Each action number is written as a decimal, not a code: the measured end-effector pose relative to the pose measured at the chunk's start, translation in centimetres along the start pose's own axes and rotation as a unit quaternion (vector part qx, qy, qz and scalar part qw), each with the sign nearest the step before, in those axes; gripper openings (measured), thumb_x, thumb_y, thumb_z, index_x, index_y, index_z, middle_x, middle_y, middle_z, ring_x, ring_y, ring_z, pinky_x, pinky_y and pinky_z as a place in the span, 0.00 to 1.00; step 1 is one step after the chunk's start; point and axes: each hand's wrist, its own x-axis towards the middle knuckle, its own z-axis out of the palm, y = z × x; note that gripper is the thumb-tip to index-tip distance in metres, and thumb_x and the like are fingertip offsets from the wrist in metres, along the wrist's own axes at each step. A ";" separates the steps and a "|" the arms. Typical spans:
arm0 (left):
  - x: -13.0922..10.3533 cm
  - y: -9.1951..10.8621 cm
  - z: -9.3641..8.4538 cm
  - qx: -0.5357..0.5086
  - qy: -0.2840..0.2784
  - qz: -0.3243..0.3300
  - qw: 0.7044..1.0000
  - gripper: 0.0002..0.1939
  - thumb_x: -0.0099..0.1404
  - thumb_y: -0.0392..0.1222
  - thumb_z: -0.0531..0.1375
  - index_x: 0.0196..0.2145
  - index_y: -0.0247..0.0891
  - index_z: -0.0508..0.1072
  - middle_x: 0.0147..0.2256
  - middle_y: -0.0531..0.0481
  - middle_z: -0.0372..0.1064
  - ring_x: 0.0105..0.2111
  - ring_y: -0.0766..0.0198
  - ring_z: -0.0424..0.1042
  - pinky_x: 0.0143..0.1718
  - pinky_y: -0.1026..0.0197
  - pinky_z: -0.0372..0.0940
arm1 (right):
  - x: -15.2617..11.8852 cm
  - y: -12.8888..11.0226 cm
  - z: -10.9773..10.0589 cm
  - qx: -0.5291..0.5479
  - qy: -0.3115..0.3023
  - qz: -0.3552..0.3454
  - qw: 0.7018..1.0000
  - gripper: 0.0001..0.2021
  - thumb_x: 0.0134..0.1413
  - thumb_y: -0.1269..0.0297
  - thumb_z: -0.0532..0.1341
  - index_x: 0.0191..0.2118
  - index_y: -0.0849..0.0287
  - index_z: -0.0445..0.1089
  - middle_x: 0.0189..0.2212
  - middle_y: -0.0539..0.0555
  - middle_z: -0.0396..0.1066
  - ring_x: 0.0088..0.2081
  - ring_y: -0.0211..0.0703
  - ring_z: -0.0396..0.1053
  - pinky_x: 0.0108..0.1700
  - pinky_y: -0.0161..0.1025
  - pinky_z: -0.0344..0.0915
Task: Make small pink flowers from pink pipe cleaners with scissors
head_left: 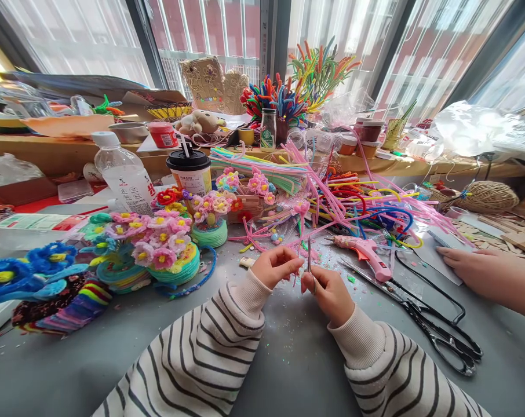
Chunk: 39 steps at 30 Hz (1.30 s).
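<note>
My left hand (276, 266) pinches a thin pink pipe cleaner stem (295, 272) near the middle of the grey table. Above the fingers, that stem leads up to a pink fuzzy flower (301, 208). Close beside it, on the right, my right hand (330, 292) is closed on small scissors (309, 255), whose blades point up and away from me. The blades stand right next to the stem; whether they touch it I cannot tell. Fine glitter and small scraps lie on the table around both hands.
Pots of fuzzy flowers (162, 243), a water bottle (126, 179) and a lidded cup (190, 171) stand left. Pink pipe cleaners (332, 197) are heaped behind. Right are a pink glue gun (367, 255), large black scissors (436, 330) and another person's hand (466, 266).
</note>
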 end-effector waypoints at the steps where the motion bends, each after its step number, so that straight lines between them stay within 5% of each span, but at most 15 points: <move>1: 0.0 0.0 0.0 -0.001 0.002 0.001 1.000 0.12 0.44 0.43 0.59 0.19 0.32 0.60 0.15 0.59 0.57 0.15 0.77 0.56 0.17 0.71 0.52 | 0.0 0.0 0.0 0.001 -0.010 0.000 1.000 0.26 0.44 0.43 0.43 0.14 0.62 0.59 0.12 0.48 0.55 0.16 0.33 0.52 0.20 0.31 0.49; 10: 0.0 -0.2 0.1 -0.006 -0.010 0.013 1.000 0.13 0.44 0.44 0.59 0.20 0.33 0.60 0.15 0.58 0.58 0.16 0.76 0.57 0.16 0.71 0.52 | -0.1 -0.2 0.1 -0.004 -0.045 0.001 0.999 0.28 0.43 0.41 0.42 0.15 0.63 0.60 0.12 0.49 0.58 0.17 0.32 0.53 0.20 0.30 0.50; 26: 0.0 0.0 0.3 0.013 -0.023 -0.007 1.000 0.14 0.42 0.45 0.59 0.19 0.33 0.60 0.15 0.58 0.57 0.17 0.75 0.58 0.18 0.70 0.53 | -0.2 -0.4 0.1 -0.018 0.024 -0.009 1.000 0.22 0.45 0.50 0.48 0.12 0.61 0.58 0.10 0.48 0.56 0.15 0.32 0.52 0.20 0.31 0.51; 39: 0.0 -0.4 0.2 -0.001 -0.045 -0.018 0.999 0.14 0.42 0.45 0.60 0.20 0.33 0.61 0.15 0.56 0.60 0.16 0.74 0.59 0.18 0.69 0.54 | -0.3 -0.1 0.2 0.023 -0.018 -0.034 0.999 0.24 0.47 0.48 0.45 0.15 0.63 0.62 0.12 0.49 0.59 0.17 0.33 0.55 0.21 0.30 0.53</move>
